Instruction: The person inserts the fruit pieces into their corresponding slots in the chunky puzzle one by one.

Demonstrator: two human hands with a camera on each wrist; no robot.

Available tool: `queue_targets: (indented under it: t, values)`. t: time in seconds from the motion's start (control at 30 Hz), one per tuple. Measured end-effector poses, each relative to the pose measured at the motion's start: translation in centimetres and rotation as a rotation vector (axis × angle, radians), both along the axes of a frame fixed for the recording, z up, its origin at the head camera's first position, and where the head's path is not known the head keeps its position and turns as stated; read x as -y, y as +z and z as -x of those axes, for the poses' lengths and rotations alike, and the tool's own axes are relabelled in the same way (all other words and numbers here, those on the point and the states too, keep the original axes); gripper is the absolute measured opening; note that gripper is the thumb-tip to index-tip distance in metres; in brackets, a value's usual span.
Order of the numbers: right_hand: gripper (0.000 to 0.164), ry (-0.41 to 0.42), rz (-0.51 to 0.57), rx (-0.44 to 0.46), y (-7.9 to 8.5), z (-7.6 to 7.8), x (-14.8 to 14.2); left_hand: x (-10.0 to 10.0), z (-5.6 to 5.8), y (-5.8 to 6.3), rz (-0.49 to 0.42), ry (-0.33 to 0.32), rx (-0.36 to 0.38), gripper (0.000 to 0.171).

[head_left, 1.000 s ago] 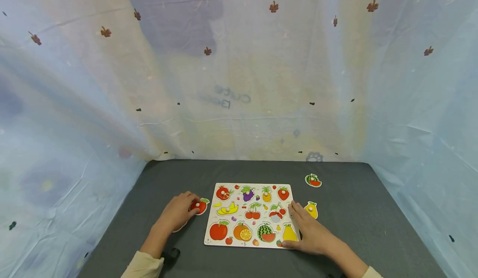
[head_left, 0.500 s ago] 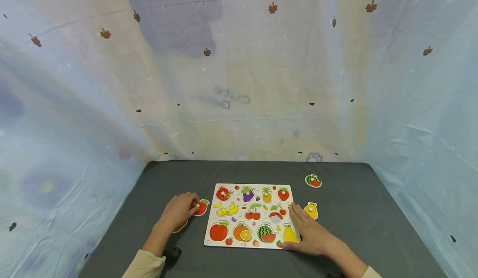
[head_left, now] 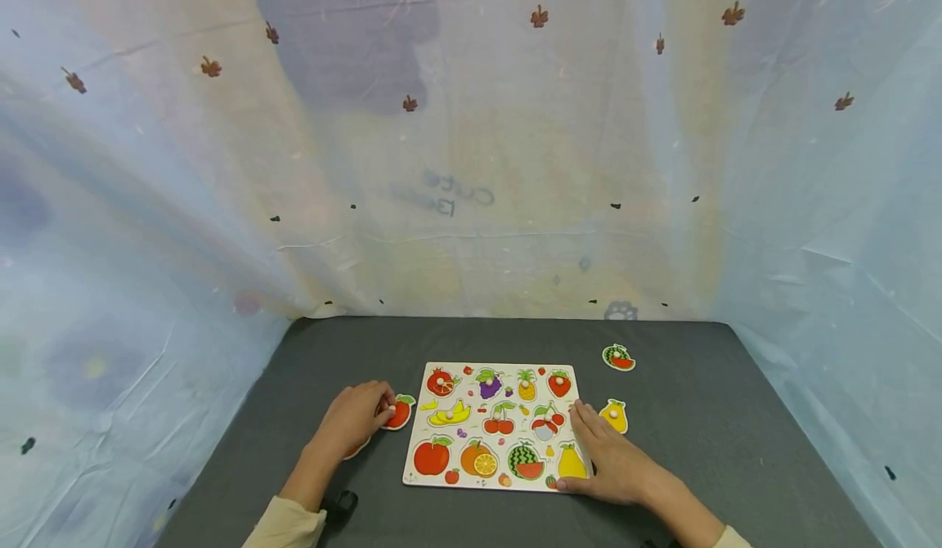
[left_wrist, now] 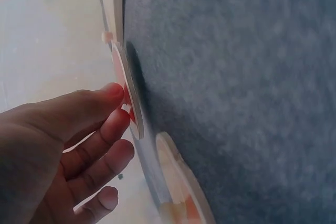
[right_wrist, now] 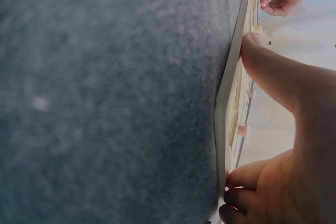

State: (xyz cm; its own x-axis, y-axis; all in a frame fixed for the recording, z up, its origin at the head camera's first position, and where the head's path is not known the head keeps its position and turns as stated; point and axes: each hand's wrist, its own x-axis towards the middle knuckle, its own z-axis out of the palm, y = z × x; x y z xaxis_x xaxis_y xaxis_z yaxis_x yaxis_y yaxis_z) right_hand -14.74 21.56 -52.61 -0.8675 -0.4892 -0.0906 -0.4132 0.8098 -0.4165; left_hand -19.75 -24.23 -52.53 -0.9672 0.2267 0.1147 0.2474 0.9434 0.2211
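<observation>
My left hand (head_left: 356,417) pinches a red apple puzzle piece (head_left: 400,414) between thumb and fingers, just left of the white fruit puzzle board (head_left: 407,474). Close up in the left wrist view, the apple piece (left_wrist: 119,67) stands slightly off the dark surface, its knob hidden by the fingertips. Under that hand lies another puzzle piece (head_left: 358,448), mostly covered; its wooden edge (left_wrist: 181,169) shows in the left wrist view. My right hand (head_left: 614,460) rests on the board's right edge, fingers fairly straight, thumb near the printed pear. The board (right_wrist: 223,114) lies flat beneath it.
Right of the board lie a yellow pear piece (head_left: 615,415) and, farther back, a watermelon piece (head_left: 618,357). A dark grey cloth (head_left: 500,338) covers the table. Patterned sheets (head_left: 471,147) hang behind and at both sides. Several knobs stand up from the board.
My left hand has shifted a little to the right with the apple piece. The right hand and the board have stayed in place.
</observation>
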Motion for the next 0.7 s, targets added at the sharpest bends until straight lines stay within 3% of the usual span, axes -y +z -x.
queue_targets:
  t: [0.4,0.7]
  values:
    - [0.125,0.003,0.011,0.01,0.2,0.0,0.0,-1.4,-1.7,1.4,-0.019,-0.045,0.016,0.018]
    - [0.127,0.016,0.023,0.003,0.4,0.0,-0.2,-2.5,-2.6,1.8,-0.039,-0.151,0.02,0.017]
